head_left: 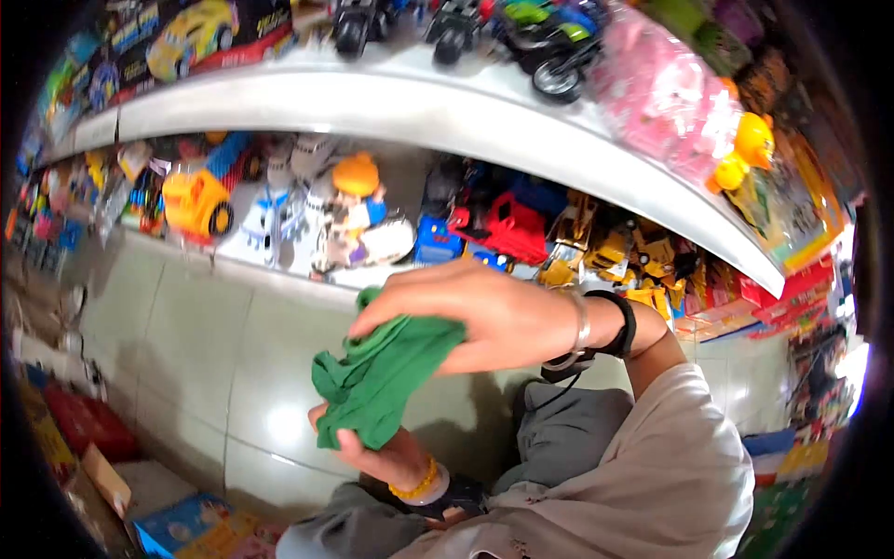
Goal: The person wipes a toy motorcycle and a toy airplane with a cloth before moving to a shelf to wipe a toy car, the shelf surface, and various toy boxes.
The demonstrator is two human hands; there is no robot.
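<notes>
Fingers [377, 307] of your right hand [466, 312] are curled together over the upper part of a crumpled green cloth [386, 373], clamped on it. Below, your left hand [372, 452] pinches the lower edge, thumb on the near face and a fingertip showing at the left side; the other fingers are hidden. The cloth hangs bunched between your two hands, over the pale tiled floor [186, 326].

To the right of the cloth, your right wrist wears a silver bangle [584, 321] and a black band [626, 324]. Below and right of the cloth, a yellow bead bracelet [426, 479] circles your left wrist, and your grey trousers [568, 424] show beyond.

Just above the cloth in view runs a low shelf [354, 278] of toys. Up and left of the cloth sit an orange toy truck [191, 200], a blue and white toy plane [268, 222] and, nearer, a figure with an orange top [357, 174]. Up and right of it are a red toy car [517, 228] and yellow toy diggers [610, 253].

Higher above the cloth, a white shelf edge [400, 104] carries toy motorcycles [557, 79] and a pink wrapped package [661, 93]. Down and left of the cloth lie boxes [186, 526], partly blurred.
</notes>
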